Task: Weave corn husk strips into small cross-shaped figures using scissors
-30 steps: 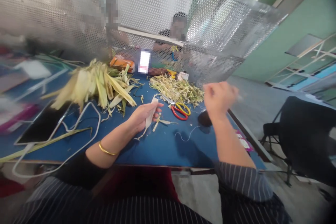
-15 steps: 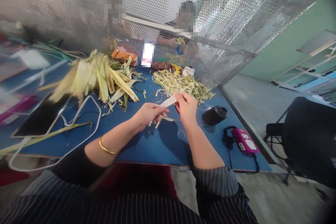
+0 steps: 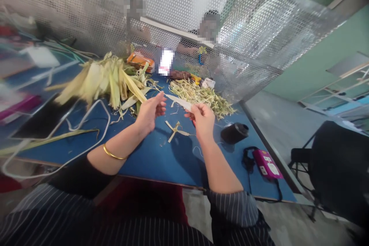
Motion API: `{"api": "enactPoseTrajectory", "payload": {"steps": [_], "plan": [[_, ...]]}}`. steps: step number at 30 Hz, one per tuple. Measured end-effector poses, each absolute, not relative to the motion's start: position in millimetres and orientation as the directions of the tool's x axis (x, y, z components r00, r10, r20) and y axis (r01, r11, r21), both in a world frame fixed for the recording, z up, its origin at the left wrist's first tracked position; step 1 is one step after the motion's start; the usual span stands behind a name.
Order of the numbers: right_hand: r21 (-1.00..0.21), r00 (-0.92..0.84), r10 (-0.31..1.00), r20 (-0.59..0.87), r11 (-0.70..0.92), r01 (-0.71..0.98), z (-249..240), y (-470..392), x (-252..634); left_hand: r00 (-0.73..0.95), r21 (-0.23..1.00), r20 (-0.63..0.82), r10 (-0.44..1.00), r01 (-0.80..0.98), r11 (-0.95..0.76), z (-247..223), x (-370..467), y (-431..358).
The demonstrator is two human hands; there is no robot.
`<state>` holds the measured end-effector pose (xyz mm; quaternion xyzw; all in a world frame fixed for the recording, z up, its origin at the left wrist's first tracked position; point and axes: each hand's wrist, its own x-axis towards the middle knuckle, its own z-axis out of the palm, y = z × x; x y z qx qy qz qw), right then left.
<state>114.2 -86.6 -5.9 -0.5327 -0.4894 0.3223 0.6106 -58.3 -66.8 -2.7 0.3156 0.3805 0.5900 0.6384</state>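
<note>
- The pale husk strip (image 3: 179, 101) is in the air above the middle of the blue worktop (image 3: 155, 161), on the near side of the heap of shredded husk (image 3: 201, 94).
- The right hand (image 3: 200, 117) has its grip clamped on the strip's broad end, thumb and fingers together on it.
- The left hand (image 3: 152, 112) is raised, fingers curled and thumb up, just beside the narrow end; I cannot tell whether its grip is pinching that tip or is apart from it.
- A likely fault is tearing: the strip looks thin and tapers to a fine point, so a hard pull there could split it along the grain.
- If the right hand alone carries it, the strip could twist or droop, and a loose pinch might let it slip.
- The loose thread (image 3: 197, 151) lies near the right forearm; a sweep of the arm could catch it and drag it across the worktop.
- The star-shaped husk piece (image 3: 174, 130) lies flat on the near side of the hands, where a lowered wrist could knock or crush it.
- The black spool (image 3: 234, 133), apparently on its side, might roll if the right arm bumps it.
- The strip's long axis runs slantwise, nearly crosswise to the person: its narrow tip points left and slightly far, its broad end right and near.
</note>
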Motion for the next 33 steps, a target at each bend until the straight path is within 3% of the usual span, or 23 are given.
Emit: {"api": "enactPoseTrajectory", "payload": {"steps": [4,9,12,14,16,19,21,23,29,33], "plan": [[-0.937,0.345,0.883,0.320,0.239,0.256,-14,-97,95,0.262,0.892,-0.122,0.957,-0.394,0.222,-9,-42,-81],[-0.892,0.218,0.902,0.372,0.282,0.354,-17,-110,82,0.080,0.944,-0.071,0.994,-0.315,0.093,-12,-39,-85],[-0.883,0.095,0.935,0.341,0.284,0.375,-14,-114,83,0.046,0.936,-0.055,0.997,-0.347,0.067,-7,-47,-80],[-0.839,0.074,0.911,0.405,0.338,0.426,-10,-114,89,0.045,0.936,-0.050,0.998,-0.347,0.062,-3,-52,-77],[-0.725,0.059,0.832,0.552,0.444,0.527,-5,-112,97,0.056,0.945,-0.032,0.998,-0.324,0.049,0,-55,-75],[-0.448,-0.096,0.658,0.747,0.605,0.658,0,-110,105,0.077,0.960,0.005,0.997,-0.281,0.017,2,-57,-74],[-0.293,-0.231,0.577,0.784,0.671,0.681,-1,-108,107,0.095,0.966,0.018,0.995,-0.258,0.007,2,-56,-75],[-0.216,-0.309,0.544,0.780,0.698,0.683,-4,-108,106,0.119,0.971,0.022,0.993,-0.237,0.007,2,-55,-77],[-0.227,-0.262,0.558,0.787,0.658,0.718,-9,-111,103,0.254,0.946,-0.040,0.966,-0.302,0.119,0,-55,-81],[-0.359,-0.189,0.629,0.754,0.636,0.683,-5,-112,100,0.275,0.915,-0.085,0.958,-0.359,0.185,0,-53,-83]]}}
